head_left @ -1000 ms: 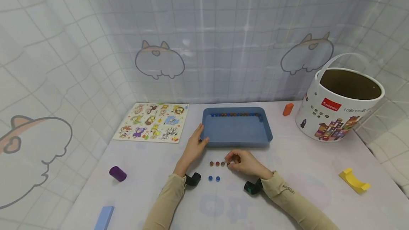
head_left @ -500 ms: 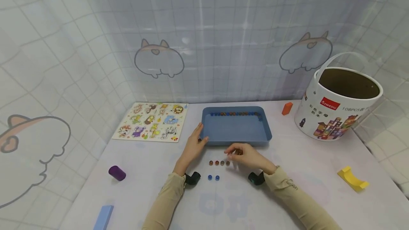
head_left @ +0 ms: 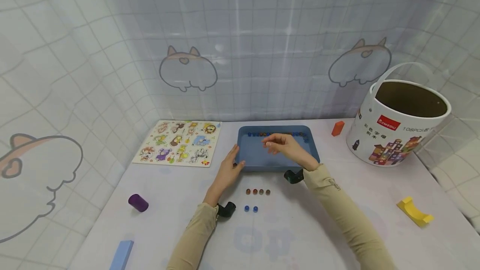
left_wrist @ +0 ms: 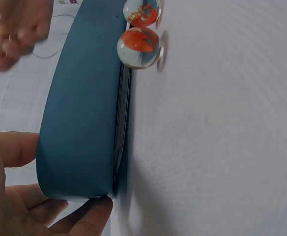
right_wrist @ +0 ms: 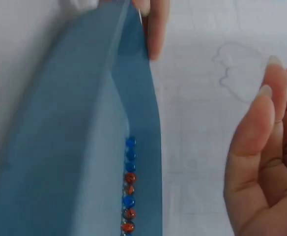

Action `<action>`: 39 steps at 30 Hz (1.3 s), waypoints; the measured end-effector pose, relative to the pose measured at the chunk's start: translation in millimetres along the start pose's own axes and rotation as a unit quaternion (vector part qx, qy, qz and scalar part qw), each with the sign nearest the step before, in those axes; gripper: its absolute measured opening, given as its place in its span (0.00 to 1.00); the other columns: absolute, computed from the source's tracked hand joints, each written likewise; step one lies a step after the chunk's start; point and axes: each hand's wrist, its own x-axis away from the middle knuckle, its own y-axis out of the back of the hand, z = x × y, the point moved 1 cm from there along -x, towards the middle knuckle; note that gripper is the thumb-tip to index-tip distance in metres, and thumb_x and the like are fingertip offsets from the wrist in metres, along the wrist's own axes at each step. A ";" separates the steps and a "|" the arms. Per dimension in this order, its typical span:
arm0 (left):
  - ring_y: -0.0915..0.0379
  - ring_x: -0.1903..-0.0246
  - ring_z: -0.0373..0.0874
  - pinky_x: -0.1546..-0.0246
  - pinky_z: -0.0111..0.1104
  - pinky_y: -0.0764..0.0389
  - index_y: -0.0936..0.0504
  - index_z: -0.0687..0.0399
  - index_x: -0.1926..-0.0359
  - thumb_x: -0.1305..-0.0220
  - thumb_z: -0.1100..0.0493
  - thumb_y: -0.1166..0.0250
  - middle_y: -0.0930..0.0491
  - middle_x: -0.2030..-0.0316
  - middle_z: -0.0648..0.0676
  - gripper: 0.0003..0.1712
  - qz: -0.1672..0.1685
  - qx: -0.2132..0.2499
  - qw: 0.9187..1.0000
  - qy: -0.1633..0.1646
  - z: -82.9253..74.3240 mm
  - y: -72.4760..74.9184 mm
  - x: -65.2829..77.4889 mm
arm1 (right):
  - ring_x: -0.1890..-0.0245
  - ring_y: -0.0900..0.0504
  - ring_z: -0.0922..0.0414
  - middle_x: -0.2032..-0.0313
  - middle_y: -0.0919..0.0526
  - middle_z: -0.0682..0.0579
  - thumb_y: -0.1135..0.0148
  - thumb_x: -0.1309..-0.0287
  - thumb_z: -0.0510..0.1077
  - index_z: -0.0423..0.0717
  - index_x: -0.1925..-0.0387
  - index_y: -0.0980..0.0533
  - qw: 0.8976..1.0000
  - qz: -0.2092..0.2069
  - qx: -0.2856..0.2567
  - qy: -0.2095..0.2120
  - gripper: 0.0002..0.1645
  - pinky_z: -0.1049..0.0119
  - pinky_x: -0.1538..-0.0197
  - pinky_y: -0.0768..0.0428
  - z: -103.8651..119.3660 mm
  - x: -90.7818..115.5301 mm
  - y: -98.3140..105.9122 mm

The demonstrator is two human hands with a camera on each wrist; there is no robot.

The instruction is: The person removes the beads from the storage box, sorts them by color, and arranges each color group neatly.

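Note:
My left hand [head_left: 227, 169] holds the near left corner of a blue-grey tray [head_left: 277, 169], thumb at the rim and fingers along the outer side. My right hand [head_left: 286, 148] is raised over the tray with bent fingers; in the right wrist view no marble shows between its thumb and fingertips [right_wrist: 265, 93]. Along the tray's far wall runs a row of blue and orange-brown marbles [right_wrist: 129, 178], partly hidden by that hand in the head view. In front of the tray, several brownish marbles [head_left: 255, 191] form a line. Two blue marbles [head_left: 246, 208] sit nearer.
An animal puzzle board [head_left: 178, 143] lies left of the tray. A purple cylinder [head_left: 138, 203] and a light-blue block [head_left: 121, 255] are at the left. To the right are an orange block [head_left: 338, 128], a white bucket [head_left: 397, 132] and a yellow arched block [head_left: 415, 212].
My right hand has let go of the rightmost brownish marble in the line, lifted, and moved forward over the tray. The left hand keeps its place at the tray corner.

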 end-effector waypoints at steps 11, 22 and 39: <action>0.50 0.28 0.62 0.38 0.51 0.29 0.46 0.70 0.28 0.30 0.59 0.44 0.51 0.25 0.66 0.36 0.004 0.000 1.000 0.000 5.5 -0.5 2.9 | 0.47 0.21 0.41 0.45 0.20 0.38 0.47 0.30 0.47 0.38 0.41 0.26 0.998 -0.043 -0.052 -0.021 0.22 0.40 0.40 0.27 -23.6 -74.5 -6.6; 0.51 0.27 0.60 0.37 0.50 0.29 0.46 0.68 0.27 0.29 0.59 0.44 0.51 0.25 0.64 0.36 0.013 -0.004 1.000 0.005 -0.6 -6.5 2.1 | 0.50 0.19 0.42 0.42 0.22 0.38 0.48 0.29 0.45 0.39 0.40 0.26 0.996 -0.053 0.013 -0.077 0.22 0.48 0.44 0.22 -49.9 -103.7 -10.6; 0.52 0.26 0.59 0.36 0.50 0.30 0.48 0.66 0.26 0.29 0.59 0.44 0.53 0.24 0.63 0.37 0.009 0.007 1.000 0.011 -4.3 -2.1 -0.1 | 0.58 0.16 0.51 0.48 0.16 0.42 0.42 0.34 0.41 0.44 0.46 0.20 0.985 -0.071 0.109 -0.113 0.17 0.63 0.57 0.19 -60.4 -131.3 -17.3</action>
